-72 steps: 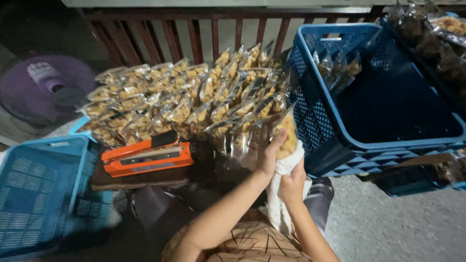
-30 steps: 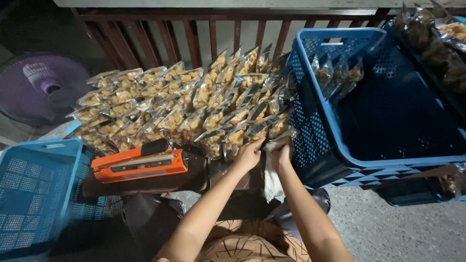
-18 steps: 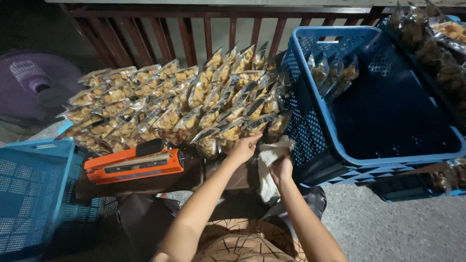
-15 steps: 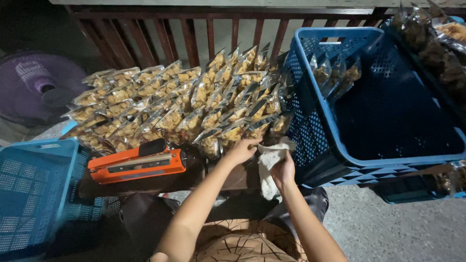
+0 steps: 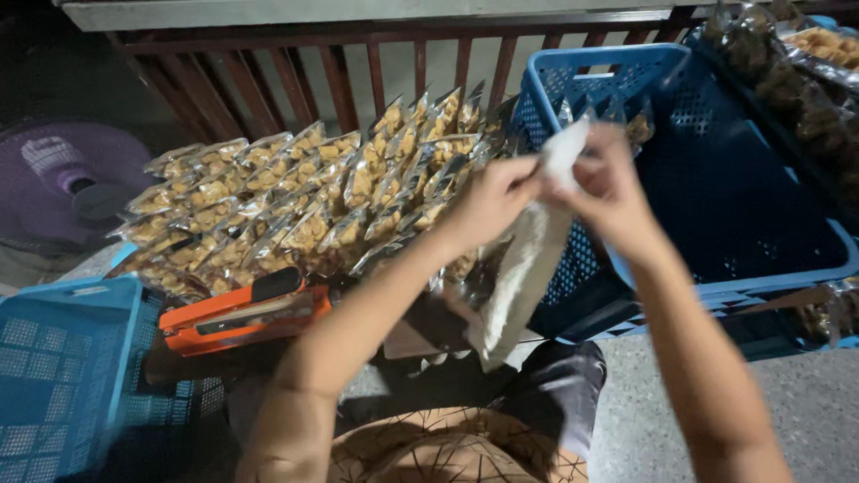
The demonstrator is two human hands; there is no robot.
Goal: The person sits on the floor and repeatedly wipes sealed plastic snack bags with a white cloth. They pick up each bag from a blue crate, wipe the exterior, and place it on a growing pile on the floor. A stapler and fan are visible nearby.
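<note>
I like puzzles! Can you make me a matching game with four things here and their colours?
Things:
1. heat sealer
2. big crate
3. fan
4. railing

Colours:
A. purple
B. reddish-brown
C. orange
D. dark blue

Pairs: 1-C, 2-D, 3-A, 4-B

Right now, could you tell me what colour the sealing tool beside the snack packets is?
Orange with black, the sealing tool, head view.
</note>
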